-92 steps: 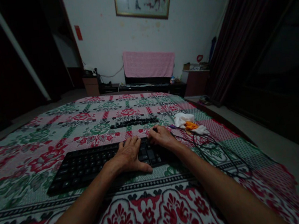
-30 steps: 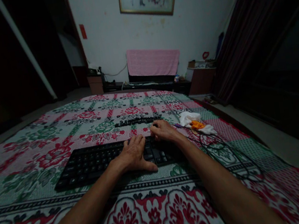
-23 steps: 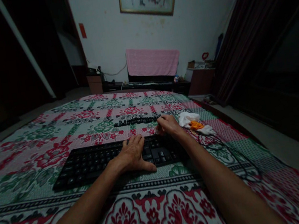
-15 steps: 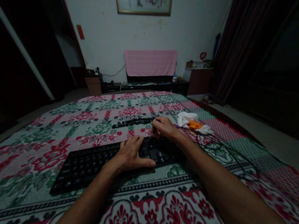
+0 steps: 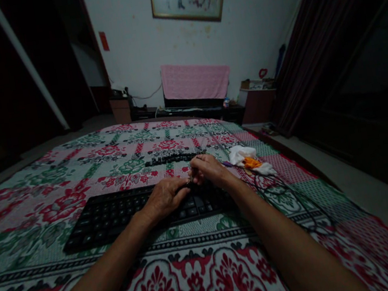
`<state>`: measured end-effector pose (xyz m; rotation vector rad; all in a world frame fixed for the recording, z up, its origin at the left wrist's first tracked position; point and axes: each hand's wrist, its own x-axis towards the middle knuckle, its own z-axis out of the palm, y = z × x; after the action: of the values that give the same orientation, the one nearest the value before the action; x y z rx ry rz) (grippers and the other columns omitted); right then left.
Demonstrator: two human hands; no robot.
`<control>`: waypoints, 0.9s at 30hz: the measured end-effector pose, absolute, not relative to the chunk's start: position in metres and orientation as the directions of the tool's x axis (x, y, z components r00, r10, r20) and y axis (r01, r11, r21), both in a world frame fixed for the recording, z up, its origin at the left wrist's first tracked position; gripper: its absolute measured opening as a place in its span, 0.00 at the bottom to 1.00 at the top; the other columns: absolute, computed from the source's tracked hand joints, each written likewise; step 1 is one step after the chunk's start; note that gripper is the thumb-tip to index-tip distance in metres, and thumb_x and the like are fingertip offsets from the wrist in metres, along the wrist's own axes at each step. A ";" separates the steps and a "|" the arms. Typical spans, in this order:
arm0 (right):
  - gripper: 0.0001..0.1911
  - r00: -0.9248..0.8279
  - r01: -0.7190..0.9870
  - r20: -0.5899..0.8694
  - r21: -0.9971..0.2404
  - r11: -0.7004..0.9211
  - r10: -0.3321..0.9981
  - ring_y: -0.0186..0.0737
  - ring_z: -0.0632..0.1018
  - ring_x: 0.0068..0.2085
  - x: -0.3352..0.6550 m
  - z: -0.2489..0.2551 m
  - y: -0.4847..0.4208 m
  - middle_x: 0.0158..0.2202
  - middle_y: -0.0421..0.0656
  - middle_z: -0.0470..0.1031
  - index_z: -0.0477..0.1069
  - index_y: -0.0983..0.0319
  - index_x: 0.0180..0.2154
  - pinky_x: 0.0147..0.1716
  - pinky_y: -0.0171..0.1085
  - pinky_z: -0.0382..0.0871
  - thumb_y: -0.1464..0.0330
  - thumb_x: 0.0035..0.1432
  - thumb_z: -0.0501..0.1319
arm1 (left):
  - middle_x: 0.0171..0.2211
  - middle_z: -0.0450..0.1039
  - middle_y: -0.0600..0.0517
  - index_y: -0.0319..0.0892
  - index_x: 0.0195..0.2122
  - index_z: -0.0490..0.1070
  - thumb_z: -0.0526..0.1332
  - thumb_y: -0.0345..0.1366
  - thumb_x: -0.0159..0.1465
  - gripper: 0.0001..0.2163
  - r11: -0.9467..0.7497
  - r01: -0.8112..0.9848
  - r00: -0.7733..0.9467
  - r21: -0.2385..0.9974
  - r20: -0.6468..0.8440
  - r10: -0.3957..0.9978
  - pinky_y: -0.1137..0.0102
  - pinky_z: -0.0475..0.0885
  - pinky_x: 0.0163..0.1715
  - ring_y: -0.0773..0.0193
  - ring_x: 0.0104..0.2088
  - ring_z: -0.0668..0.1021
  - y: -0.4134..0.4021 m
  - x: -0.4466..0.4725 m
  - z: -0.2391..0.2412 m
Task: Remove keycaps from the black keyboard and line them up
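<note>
A black keyboard (image 5: 110,216) lies across the patterned bed cover. Over its right half, my left hand (image 5: 165,196) pinches a small black piece between thumb and fingertips; it looks like a keycap (image 5: 189,183). My right hand (image 5: 207,168) meets it there, its fingers closed around something small that I cannot make out. Behind the hands, a row of loose black keycaps (image 5: 170,159) stretches over the cover, its right end near my right hand. Both forearms hide part of the keyboard's lower edge and right end.
White and orange crumpled cloths (image 5: 251,161) lie to the right, beside a loose black cable (image 5: 296,198). The floral bed cover (image 5: 168,144) spreads all around. Beyond the bed stand a low black cabinet (image 5: 192,111) and a pink towel (image 5: 195,81) draped over something.
My left hand, earlier spread flat on the keyboard, has lifted and closed on the small black piece. My right hand has shifted slightly left to meet it.
</note>
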<state>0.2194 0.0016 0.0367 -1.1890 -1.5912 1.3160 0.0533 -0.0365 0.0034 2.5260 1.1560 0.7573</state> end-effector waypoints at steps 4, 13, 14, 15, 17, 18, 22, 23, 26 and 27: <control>0.04 -0.303 0.153 -0.062 -0.988 -0.016 0.951 0.29 0.70 0.16 0.221 0.030 0.004 0.20 0.40 0.73 0.63 0.65 0.24 0.15 0.27 0.64 0.71 0.48 0.53 | 0.32 0.75 0.51 0.45 0.40 0.72 0.51 0.36 0.61 0.12 -0.656 0.642 0.550 0.396 0.358 0.755 0.71 0.66 0.36 0.63 0.34 0.74 -0.037 0.055 0.002; 0.04 -0.230 0.137 0.008 -0.990 0.040 0.973 0.29 0.70 0.17 0.226 0.033 0.007 0.21 0.39 0.72 0.64 0.64 0.26 0.14 0.28 0.62 0.69 0.48 0.55 | 0.30 0.76 0.52 0.44 0.37 0.74 0.51 0.36 0.60 0.12 -0.584 0.683 0.465 0.439 0.356 0.811 0.72 0.66 0.34 0.65 0.31 0.75 -0.036 0.054 0.002; 0.04 -0.239 0.146 0.029 -0.987 0.066 0.971 0.29 0.70 0.17 0.227 0.035 0.006 0.22 0.38 0.73 0.65 0.64 0.27 0.14 0.27 0.62 0.69 0.48 0.56 | 0.31 0.76 0.52 0.44 0.37 0.74 0.51 0.36 0.60 0.12 -0.584 0.685 0.462 0.436 0.359 0.811 0.72 0.66 0.34 0.64 0.32 0.75 -0.036 0.053 0.002; 0.05 -0.262 0.159 0.046 -0.983 0.091 0.964 0.28 0.70 0.17 0.228 0.036 0.006 0.23 0.38 0.73 0.66 0.64 0.29 0.14 0.26 0.61 0.68 0.48 0.57 | 0.32 0.76 0.51 0.44 0.38 0.74 0.52 0.36 0.60 0.12 -0.581 0.687 0.458 0.436 0.361 0.812 0.72 0.67 0.34 0.64 0.32 0.75 -0.035 0.053 0.002; 0.07 -0.335 0.179 0.076 -0.973 0.143 0.939 0.27 0.71 0.19 0.229 0.039 0.004 0.25 0.39 0.73 0.67 0.64 0.31 0.16 0.26 0.62 0.67 0.49 0.58 | 0.31 0.76 0.51 0.43 0.38 0.74 0.51 0.36 0.60 0.13 -0.573 0.693 0.448 0.438 0.361 0.818 0.72 0.67 0.34 0.64 0.31 0.75 -0.035 0.052 0.003; 0.08 -0.368 0.185 0.089 -0.969 0.167 0.926 0.27 0.71 0.19 0.229 0.040 0.003 0.26 0.39 0.74 0.67 0.64 0.31 0.17 0.26 0.63 0.66 0.49 0.58 | 0.31 0.76 0.51 0.43 0.39 0.74 0.51 0.37 0.60 0.13 -0.570 0.694 0.441 0.440 0.365 0.820 0.72 0.67 0.34 0.64 0.31 0.75 -0.034 0.051 0.003; 0.10 -0.442 0.222 0.137 -0.941 0.256 0.886 0.25 0.69 0.19 0.229 0.040 0.001 0.25 0.38 0.73 0.69 0.65 0.32 0.19 0.26 0.62 0.65 0.50 0.58 | 0.33 0.77 0.51 0.43 0.40 0.74 0.52 0.36 0.60 0.14 -0.549 0.673 0.374 0.496 0.412 0.831 0.72 0.68 0.34 0.64 0.32 0.77 -0.031 0.048 0.002; 0.10 -0.461 0.251 0.151 -0.923 0.292 0.875 0.25 0.69 0.19 0.229 0.039 0.000 0.24 0.37 0.73 0.70 0.65 0.33 0.20 0.26 0.62 0.65 0.50 0.59 | 0.35 0.77 0.51 0.43 0.41 0.74 0.52 0.36 0.60 0.14 -0.543 0.662 0.353 0.516 0.425 0.834 0.72 0.69 0.35 0.63 0.33 0.77 -0.031 0.047 0.002; 0.10 -0.511 0.359 0.221 -0.823 0.440 0.831 0.29 0.72 0.25 0.227 0.036 -0.001 0.26 0.38 0.74 0.73 0.64 0.34 0.25 0.27 0.64 0.66 0.50 0.59 | 0.38 0.77 0.52 0.44 0.43 0.74 0.53 0.37 0.59 0.14 -0.534 0.639 0.323 0.554 0.437 0.840 0.72 0.69 0.38 0.63 0.36 0.78 -0.030 0.046 0.001; 0.10 -0.519 0.399 0.251 -0.774 0.492 0.817 0.31 0.74 0.29 0.227 0.035 -0.001 0.28 0.39 0.75 0.74 0.64 0.34 0.28 0.28 0.65 0.67 0.50 0.60 | 0.38 0.77 0.52 0.44 0.44 0.73 0.53 0.37 0.59 0.15 -0.533 0.633 0.321 0.561 0.436 0.841 0.72 0.69 0.38 0.63 0.36 0.78 -0.030 0.046 0.001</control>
<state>0.2266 -0.0010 0.0351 -0.9964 -2.1229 0.8807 0.0464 -0.0301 0.0010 2.3030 1.3270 1.0275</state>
